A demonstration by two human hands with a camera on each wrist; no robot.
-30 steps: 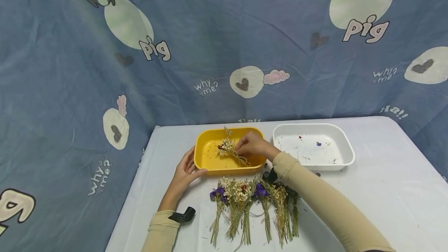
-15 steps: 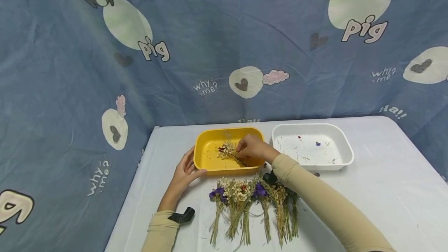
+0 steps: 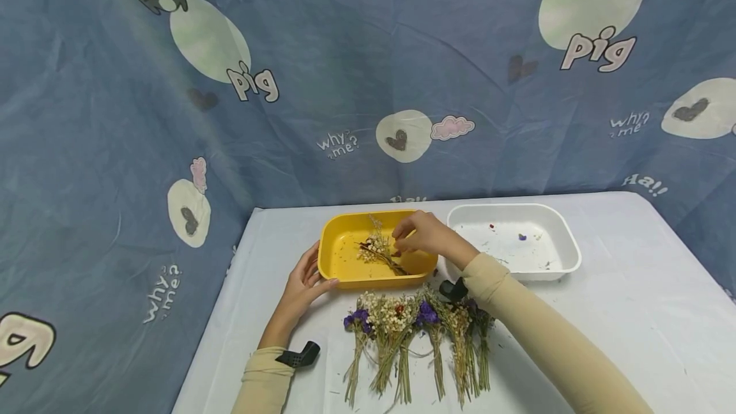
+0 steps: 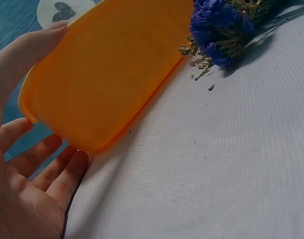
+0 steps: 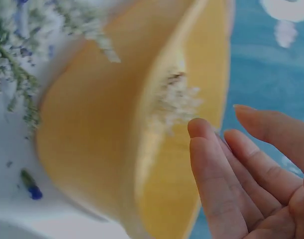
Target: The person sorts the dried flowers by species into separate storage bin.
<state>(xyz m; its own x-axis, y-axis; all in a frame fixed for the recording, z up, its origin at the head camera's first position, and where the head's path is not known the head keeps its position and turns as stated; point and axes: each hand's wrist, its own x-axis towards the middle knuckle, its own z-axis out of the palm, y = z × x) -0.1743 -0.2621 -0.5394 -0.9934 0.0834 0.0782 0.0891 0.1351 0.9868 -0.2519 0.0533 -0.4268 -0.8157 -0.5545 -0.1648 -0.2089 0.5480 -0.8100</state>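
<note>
My left hand [image 3: 301, 278] holds the left end of a yellow tray [image 3: 368, 281], thumb at the front corner and fingers along the side. In the left wrist view the thumb [image 4: 30, 50] lies at the rim and the fingertips meet the end wall. Over the tray's right half hovers my right hand [image 3: 422, 235]; its thumb and fingers [image 5: 211, 169] stand apart with nothing between them in the right wrist view. A small bunch of dried flowers [image 3: 374, 249], cream blooms with brown stems, lies inside the tray. One small dark-red bit sits close to the right fingertips.
Bundles of dried flowers [image 3: 397, 318], cream, purple and yellowish, lie in a row before the tray. A white tray [image 3: 566, 268] with loose petals and bits stands to the right. Scraps dot the white tablecloth [image 3: 632, 312]; a printed blue curtain [image 3: 322, 171] hangs behind.
My right hand lowered the dried flower bunch into the yellow tray, let it go, and has lifted slightly up and to the right. The left hand stays where it was.
</note>
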